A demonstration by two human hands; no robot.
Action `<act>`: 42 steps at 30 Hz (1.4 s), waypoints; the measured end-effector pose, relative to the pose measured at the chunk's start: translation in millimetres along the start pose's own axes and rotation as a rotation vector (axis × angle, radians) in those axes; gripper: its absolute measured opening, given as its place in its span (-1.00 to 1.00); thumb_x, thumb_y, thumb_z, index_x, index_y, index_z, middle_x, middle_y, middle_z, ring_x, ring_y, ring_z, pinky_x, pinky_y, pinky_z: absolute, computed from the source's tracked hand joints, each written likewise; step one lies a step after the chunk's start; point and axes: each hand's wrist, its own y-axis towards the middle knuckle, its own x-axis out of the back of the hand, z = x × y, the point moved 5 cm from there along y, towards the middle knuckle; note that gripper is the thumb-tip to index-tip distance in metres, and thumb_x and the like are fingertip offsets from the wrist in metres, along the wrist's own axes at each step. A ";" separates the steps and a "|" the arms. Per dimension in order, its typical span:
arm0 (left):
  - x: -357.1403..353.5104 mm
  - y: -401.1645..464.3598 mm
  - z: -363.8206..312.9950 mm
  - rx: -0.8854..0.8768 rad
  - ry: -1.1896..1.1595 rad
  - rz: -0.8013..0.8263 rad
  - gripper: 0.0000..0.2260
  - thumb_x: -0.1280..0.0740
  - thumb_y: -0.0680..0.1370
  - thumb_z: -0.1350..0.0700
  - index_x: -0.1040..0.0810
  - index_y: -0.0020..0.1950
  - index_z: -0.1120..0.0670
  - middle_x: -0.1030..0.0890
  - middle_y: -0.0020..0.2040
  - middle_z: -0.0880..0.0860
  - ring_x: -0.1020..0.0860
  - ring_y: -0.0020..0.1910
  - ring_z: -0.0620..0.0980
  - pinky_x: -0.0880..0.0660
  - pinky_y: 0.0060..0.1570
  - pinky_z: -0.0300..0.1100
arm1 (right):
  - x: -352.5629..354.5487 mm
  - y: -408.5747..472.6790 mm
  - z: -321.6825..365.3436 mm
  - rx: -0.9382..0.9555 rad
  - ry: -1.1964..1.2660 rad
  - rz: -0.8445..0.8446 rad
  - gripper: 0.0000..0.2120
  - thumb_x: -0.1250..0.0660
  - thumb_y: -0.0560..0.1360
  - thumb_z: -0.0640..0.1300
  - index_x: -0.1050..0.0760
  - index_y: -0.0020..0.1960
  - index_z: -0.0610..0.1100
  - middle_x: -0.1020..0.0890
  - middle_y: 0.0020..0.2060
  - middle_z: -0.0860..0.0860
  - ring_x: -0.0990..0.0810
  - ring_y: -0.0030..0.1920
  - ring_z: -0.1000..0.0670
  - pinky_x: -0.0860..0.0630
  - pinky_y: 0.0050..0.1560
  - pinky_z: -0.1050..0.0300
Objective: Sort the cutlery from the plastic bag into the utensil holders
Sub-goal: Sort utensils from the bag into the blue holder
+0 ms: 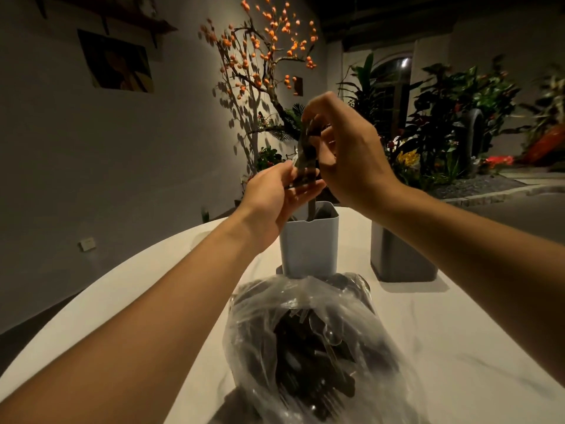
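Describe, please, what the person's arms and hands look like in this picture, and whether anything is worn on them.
Both forearms are bare up to the frame edge: no sleeves, watch or bracelets show. The left hand has no visible ring. On the right hand, a thin dark band near one finger might be a ring, but it is too blurred to tell.

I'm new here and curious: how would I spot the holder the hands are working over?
On the white table, behind the clear plastic bag, stand two square holders. It is the lighter grey holder directly beyond the bag; the darker holder stands to its right.
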 end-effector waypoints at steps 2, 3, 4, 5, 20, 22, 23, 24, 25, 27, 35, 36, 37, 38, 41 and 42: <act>-0.3 14.3 2.4 0.003 -0.016 -0.005 -0.66 -0.06 0.73 0.09 -0.51 0.29 0.27 -0.70 0.07 0.20 -0.68 0.09 0.13 -0.58 0.22 0.03 | -5.9 4.5 -12.6 0.012 -0.029 0.001 -0.67 -0.29 0.52 -0.29 -0.42 0.28 -0.24 -0.55 0.10 -0.17 -0.61 0.02 -0.15 -0.67 -0.10 -0.05; 0.5 21.4 4.9 0.011 -0.019 -0.010 -0.67 -0.07 0.73 0.08 -0.51 0.28 0.25 -0.70 0.08 0.20 -0.68 0.10 0.13 -0.57 0.23 0.04 | -9.6 5.9 -19.0 0.008 -0.037 0.002 -0.66 -0.30 0.52 -0.33 -0.42 0.28 -0.24 -0.55 0.10 -0.17 -0.61 0.02 -0.15 -0.67 -0.10 -0.04; 1.8 28.5 7.8 0.022 -0.022 -0.014 -0.67 -0.07 0.73 0.08 -0.52 0.27 0.24 -0.70 0.09 0.20 -0.68 0.10 0.13 -0.57 0.24 0.04 | -12.7 7.1 -24.6 0.002 -0.042 0.002 -0.67 -0.31 0.51 -0.36 -0.43 0.27 -0.24 -0.55 0.10 -0.17 -0.60 0.01 -0.14 -0.67 -0.10 -0.03; 3.1 35.1 10.5 0.031 -0.023 -0.014 -0.68 -0.07 0.73 0.07 -0.53 0.25 0.22 -0.70 0.09 0.20 -0.68 0.10 0.13 -0.56 0.25 0.04 | -15.9 8.0 -29.3 -0.001 -0.043 -0.002 -0.67 -0.30 0.51 -0.38 -0.43 0.26 -0.24 -0.55 0.10 -0.18 -0.60 0.01 -0.13 -0.67 -0.11 -0.02; 70.1 76.6 37.0 -0.206 0.498 -0.284 -0.77 -0.21 0.70 0.06 -0.62 -0.02 0.10 -0.57 -0.19 0.02 -0.49 -0.29 -0.11 -0.49 -0.34 -0.28 | -99.0 -44.7 -104.8 -0.254 -0.404 0.651 -0.83 -0.28 0.62 -0.09 -0.59 0.16 -0.04 -0.60 0.08 -0.02 -0.54 0.14 -0.08 -0.57 0.08 -0.09; 70.8 71.5 36.6 -0.223 0.546 -0.249 -0.78 -0.22 0.69 0.09 -0.62 -0.04 0.09 -0.56 -0.23 0.00 -0.49 -0.31 -0.12 -0.47 -0.34 -0.26 | -98.4 -38.9 -102.4 -0.251 -0.413 0.593 -0.75 -0.20 0.64 -0.03 -0.60 0.19 -0.04 -0.57 0.15 -0.03 -0.48 0.19 -0.08 -0.51 0.17 -0.11; 71.3 69.0 35.6 -0.237 0.577 -0.227 -0.78 -0.22 0.69 0.09 -0.61 -0.05 0.08 -0.57 -0.23 0.00 -0.49 -0.30 -0.11 -0.46 -0.33 -0.26 | -95.5 -32.1 -98.1 -0.280 -0.330 0.515 -0.74 -0.19 0.65 -0.04 -0.60 0.21 -0.06 -0.57 0.15 -0.04 -0.49 0.18 -0.06 -0.50 0.18 -0.10; 72.3 66.3 34.3 -0.251 0.618 -0.205 -0.79 -0.22 0.69 0.10 -0.61 -0.06 0.07 -0.58 -0.23 0.00 -0.50 -0.29 -0.11 -0.44 -0.33 -0.26 | -92.7 -24.6 -92.5 -0.327 -0.198 0.442 -0.73 -0.19 0.66 -0.05 -0.58 0.24 -0.08 -0.57 0.14 -0.05 -0.51 0.16 -0.04 -0.51 0.19 -0.06; 73.4 63.2 32.2 -0.270 0.669 -0.183 -0.79 -0.23 0.69 0.10 -0.60 -0.07 0.06 -0.59 -0.22 -0.01 -0.51 -0.28 -0.11 -0.43 -0.33 -0.28 | -91.9 -16.9 -85.9 -0.376 -0.044 0.394 -0.73 -0.21 0.66 -0.06 -0.56 0.28 -0.08 -0.58 0.14 -0.04 -0.54 0.13 -0.01 -0.53 0.18 -0.01; 77.0 55.7 27.1 -0.312 0.809 -0.137 -0.78 -0.22 0.69 0.09 -0.57 -0.10 0.01 -0.59 -0.21 -0.05 -0.52 -0.25 -0.10 -0.41 -0.30 -0.31 | -95.1 -4.4 -69.9 -0.424 0.211 0.364 -0.70 -0.28 0.63 -0.08 -0.50 0.35 -0.05 -0.61 0.10 0.01 -0.61 0.06 0.05 -0.60 0.12 0.09; 132.2 30.5 1.1 -0.288 1.071 -0.187 -0.85 -0.21 0.69 0.07 -0.57 0.14 -0.06 -0.60 0.10 -0.06 -0.56 0.06 -0.05 -0.52 0.07 -0.14 | -136.3 11.6 -20.5 -0.333 0.214 0.340 -0.82 -0.42 0.52 -0.28 -0.62 0.09 -0.09 -0.66 -0.05 0.07 -0.63 -0.05 0.17 -0.59 -0.01 0.35; 143.1 30.3 -3.4 -0.283 1.036 -0.220 -0.83 -0.19 0.70 0.07 -0.56 0.18 -0.05 -0.59 0.12 -0.07 -0.56 0.09 -0.06 -0.52 0.10 -0.12 | -145.9 12.0 -15.4 -0.318 0.194 0.336 -0.83 -0.43 0.52 -0.27 -0.63 0.08 -0.09 -0.65 -0.04 0.06 -0.63 -0.05 0.16 -0.59 -0.02 0.34; 154.0 30.6 -7.9 -0.282 0.985 -0.260 -0.81 -0.17 0.70 0.10 -0.56 0.20 -0.03 -0.61 0.12 -0.05 -0.57 0.10 -0.06 -0.54 0.11 -0.10 | -156.3 12.3 -10.4 -0.302 0.165 0.337 -0.84 -0.43 0.52 -0.26 -0.63 0.08 -0.09 -0.63 -0.03 0.05 -0.61 -0.05 0.14 -0.58 -0.04 0.33; 165.7 31.2 -11.9 -0.280 0.929 -0.305 -0.78 -0.15 0.70 0.14 -0.58 0.18 0.00 -0.62 0.09 -0.02 -0.59 0.08 -0.05 -0.56 0.11 -0.09 | -167.2 12.4 -6.2 -0.286 0.132 0.343 -0.85 -0.43 0.52 -0.25 -0.63 0.07 -0.09 -0.61 -0.03 0.04 -0.59 -0.06 0.13 -0.57 -0.05 0.32; 196.4 30.7 -16.5 -0.243 0.834 -0.400 -0.69 -0.10 0.65 0.25 -0.61 0.04 -0.01 -0.66 -0.07 0.02 -0.62 0.00 0.01 -0.57 0.02 -0.07 | -200.9 8.9 1.7 -0.249 0.043 0.372 -0.84 -0.44 0.52 -0.24 -0.60 0.08 -0.10 -0.62 -0.06 0.01 -0.59 -0.07 0.05 -0.62 -0.06 0.15; 203.9 30.3 -14.9 -0.224 0.846 -0.407 -0.68 -0.09 0.64 0.26 -0.61 0.04 0.00 -0.66 -0.08 0.02 -0.62 0.00 0.03 -0.58 0.03 -0.06 | -211.7 6.0 2.7 -0.245 0.018 0.385 -0.85 -0.44 0.52 -0.22 -0.56 0.08 -0.10 -0.62 -0.09 0.00 -0.60 -0.09 0.02 -0.62 -0.07 0.10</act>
